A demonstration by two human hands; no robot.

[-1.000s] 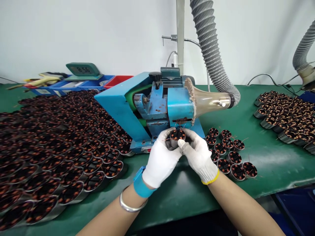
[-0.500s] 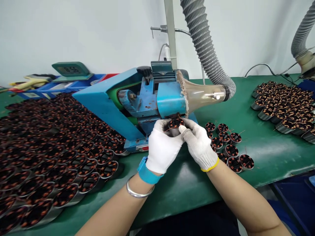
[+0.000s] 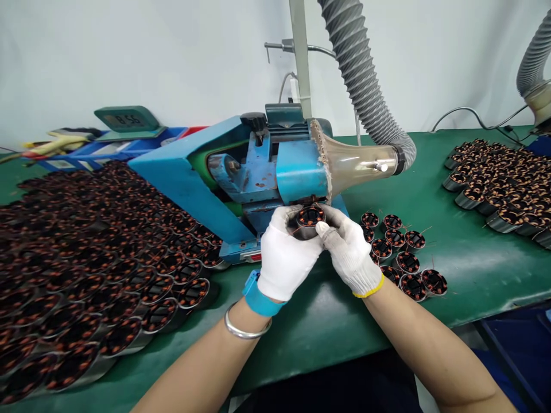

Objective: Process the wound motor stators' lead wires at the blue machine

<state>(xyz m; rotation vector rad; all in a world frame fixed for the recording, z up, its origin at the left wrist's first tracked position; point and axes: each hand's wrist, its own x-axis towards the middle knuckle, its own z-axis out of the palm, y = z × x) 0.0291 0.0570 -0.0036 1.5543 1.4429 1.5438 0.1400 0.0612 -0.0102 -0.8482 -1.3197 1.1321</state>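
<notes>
Wound core: a small round wound core with copper-coloured coils and a dark centre, face up, with thin wire ends sticking out of it. It is held clear of the surface, right at the lower front edge of the machine, just under its blue housing.
Left hand: the white-gloved left hand has its fingers curled shut around the core's left side and underside.
Right hand: the gloved right hand grips the core's right side, fingers closed, thumb pressed on the near rim (so both hands share the one piece).
Wrists: a blue strap and a silver bangle on the left, a yellow glove cuff on the right.
Machine: a blue machine stands on the surface directly behind the hands.
Funnel: a clear funnel juts from the machine's right side into a grey ribbed hose that rises out of view.
Small group: about a dozen like cores stand just right of the right hand.
Left heap: a wide, packed heap of cores covers the left of the green surface.
Far right: another batch lies well apart, near a second hose.
Back left: blue trays with a green digital display.
</notes>
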